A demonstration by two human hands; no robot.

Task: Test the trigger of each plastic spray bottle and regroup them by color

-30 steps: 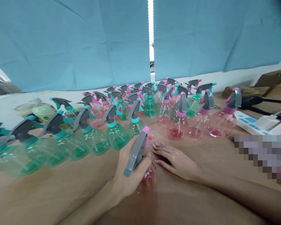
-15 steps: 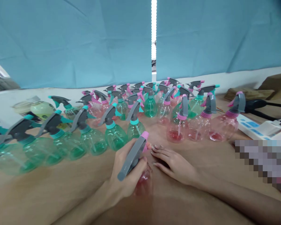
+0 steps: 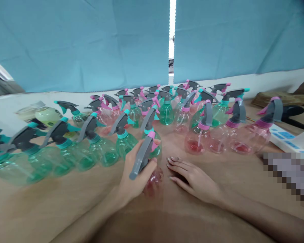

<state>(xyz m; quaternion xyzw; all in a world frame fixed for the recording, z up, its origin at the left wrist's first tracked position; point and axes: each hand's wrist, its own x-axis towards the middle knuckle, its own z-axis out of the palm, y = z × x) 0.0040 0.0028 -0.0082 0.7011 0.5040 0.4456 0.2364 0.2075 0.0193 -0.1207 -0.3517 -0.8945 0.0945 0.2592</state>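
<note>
My left hand [image 3: 136, 175] is wrapped round the neck of a pink spray bottle [image 3: 154, 180] with a grey trigger head and pink nozzle. The bottle's neck is hidden behind my fingers. To the right of it, my right hand [image 3: 192, 175] lies on the wooden table [image 3: 192, 221], fingers stretched out and holding nothing. Just beyond my left hand stands a green spray bottle [image 3: 155, 148], partly covered by the one I hold. Ahead of my right hand is another pink spray bottle [image 3: 197, 140].
A row of green spray bottles [image 3: 106, 152] runs along the left, with several mixed pink and green ones behind. Two more pink bottles [image 3: 250, 138] stand at right, near a white power strip [image 3: 285, 136]. Round pale containers [image 3: 48, 116] sit at back left, before a blue curtain [image 3: 78, 44].
My left hand has moved slightly away from me with the pink spray bottle, nearer the green bottle. My right hand stays flat on the table. The view has shifted a little.
</note>
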